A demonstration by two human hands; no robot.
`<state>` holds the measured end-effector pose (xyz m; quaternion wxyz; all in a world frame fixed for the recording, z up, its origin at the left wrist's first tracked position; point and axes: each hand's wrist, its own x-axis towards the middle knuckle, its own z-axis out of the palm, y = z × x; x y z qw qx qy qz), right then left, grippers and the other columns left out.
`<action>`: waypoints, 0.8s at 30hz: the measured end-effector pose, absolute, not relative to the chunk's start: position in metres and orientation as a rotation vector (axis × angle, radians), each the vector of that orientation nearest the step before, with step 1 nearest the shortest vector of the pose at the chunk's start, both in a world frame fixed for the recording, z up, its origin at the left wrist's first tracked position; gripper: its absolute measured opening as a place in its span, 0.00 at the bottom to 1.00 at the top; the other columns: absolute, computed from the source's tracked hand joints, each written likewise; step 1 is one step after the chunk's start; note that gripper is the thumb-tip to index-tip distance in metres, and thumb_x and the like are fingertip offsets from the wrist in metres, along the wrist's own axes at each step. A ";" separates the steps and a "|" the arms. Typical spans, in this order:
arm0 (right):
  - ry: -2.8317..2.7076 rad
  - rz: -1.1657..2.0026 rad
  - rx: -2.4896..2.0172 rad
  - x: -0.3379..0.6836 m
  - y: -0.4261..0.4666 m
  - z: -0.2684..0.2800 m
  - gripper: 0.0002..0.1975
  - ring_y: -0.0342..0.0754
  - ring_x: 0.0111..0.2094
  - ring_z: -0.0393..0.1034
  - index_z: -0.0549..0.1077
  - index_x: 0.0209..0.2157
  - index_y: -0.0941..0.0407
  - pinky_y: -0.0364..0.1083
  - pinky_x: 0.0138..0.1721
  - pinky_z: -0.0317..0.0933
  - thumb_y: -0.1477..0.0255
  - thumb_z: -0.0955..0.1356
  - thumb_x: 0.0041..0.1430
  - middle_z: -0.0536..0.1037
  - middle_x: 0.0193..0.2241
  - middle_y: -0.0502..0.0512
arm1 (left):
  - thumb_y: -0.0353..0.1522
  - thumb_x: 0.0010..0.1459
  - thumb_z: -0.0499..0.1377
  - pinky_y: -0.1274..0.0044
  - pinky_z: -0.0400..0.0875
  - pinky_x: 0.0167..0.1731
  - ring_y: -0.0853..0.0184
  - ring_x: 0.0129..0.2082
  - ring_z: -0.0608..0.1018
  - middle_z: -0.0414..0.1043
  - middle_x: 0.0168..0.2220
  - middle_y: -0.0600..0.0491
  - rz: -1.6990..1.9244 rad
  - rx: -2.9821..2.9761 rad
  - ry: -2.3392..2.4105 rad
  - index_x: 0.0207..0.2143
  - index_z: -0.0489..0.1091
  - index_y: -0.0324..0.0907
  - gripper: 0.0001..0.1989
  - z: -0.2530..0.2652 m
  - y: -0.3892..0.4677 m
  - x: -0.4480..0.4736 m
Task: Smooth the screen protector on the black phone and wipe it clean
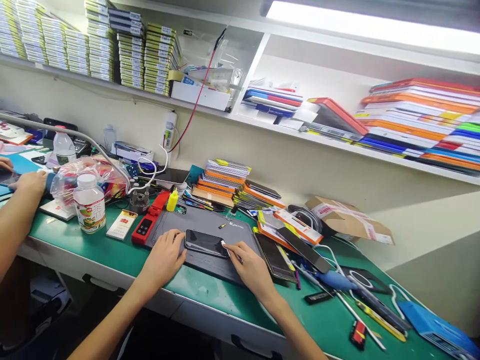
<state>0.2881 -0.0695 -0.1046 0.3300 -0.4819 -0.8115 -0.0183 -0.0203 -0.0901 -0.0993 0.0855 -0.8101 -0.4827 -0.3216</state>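
A dark-screened smartphone (pixel 204 242) lies face up on a grey work mat (pixel 210 220). My left hand (pixel 165 257) is at its left end, with fingers and thumb around that edge. At the phone's right end, my right hand (pixel 249 265) is closed in a pinch on a small white piece (pixel 224 243), which touches or nearly touches the screen; its kind is too small to tell. A red device with buttons (pixel 144 230) lies left of the mat, and a yellow dropper bottle (pixel 172 200) stands near its upper left corner.
A white plastic jar (pixel 90 207) and a white box (pixel 122 224) stand left. Another person's hand (pixel 32 185) is at far left. Boxed stacks (pixel 221 182) line the wall. Phones, tools and cables crowd the right, near a blue device (pixel 437 325). A shelf (pixel 262 120) runs above.
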 end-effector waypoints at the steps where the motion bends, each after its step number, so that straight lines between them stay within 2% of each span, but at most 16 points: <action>1: -2.156 -0.062 -1.235 0.289 -0.073 -0.105 0.13 0.40 0.39 0.72 0.78 0.52 0.53 0.44 0.41 0.64 0.71 0.64 0.75 0.75 0.40 0.48 | 0.30 0.68 0.61 0.66 0.70 0.52 0.59 0.53 0.71 0.65 0.56 0.48 -0.961 -2.418 -1.444 0.62 0.56 0.42 0.24 -0.099 -0.090 -0.020; 5: -2.251 -0.138 -1.171 0.291 -0.085 -0.107 0.14 0.43 0.42 0.70 0.77 0.54 0.57 0.46 0.45 0.64 0.76 0.63 0.74 0.74 0.42 0.51 | 0.31 0.69 0.60 0.65 0.69 0.52 0.59 0.53 0.71 0.64 0.56 0.48 -0.966 -2.434 -1.441 0.62 0.57 0.41 0.22 -0.101 -0.089 -0.020; 12: -2.273 -0.297 -1.143 0.285 -0.076 -0.099 0.13 0.47 0.40 0.68 0.77 0.52 0.61 0.49 0.42 0.65 0.79 0.65 0.72 0.73 0.40 0.54 | 0.30 0.69 0.59 0.65 0.70 0.52 0.58 0.53 0.71 0.65 0.56 0.47 -0.963 -2.419 -1.406 0.61 0.58 0.40 0.21 -0.100 -0.087 -0.020; 20: -2.339 -0.305 -1.091 0.281 -0.098 -0.090 0.12 0.47 0.39 0.66 0.76 0.51 0.62 0.50 0.42 0.64 0.80 0.65 0.70 0.73 0.39 0.54 | 0.30 0.68 0.61 0.66 0.70 0.50 0.59 0.51 0.72 0.65 0.55 0.49 -0.961 -2.395 -1.388 0.61 0.58 0.40 0.23 -0.100 -0.087 -0.021; 24: -2.305 -0.274 -1.117 0.282 -0.107 -0.089 0.12 0.46 0.40 0.66 0.77 0.53 0.58 0.49 0.43 0.63 0.78 0.65 0.72 0.73 0.40 0.52 | 0.31 0.68 0.61 0.67 0.68 0.51 0.60 0.52 0.71 0.66 0.55 0.49 -0.953 -2.406 -1.383 0.61 0.58 0.40 0.22 -0.101 -0.086 -0.021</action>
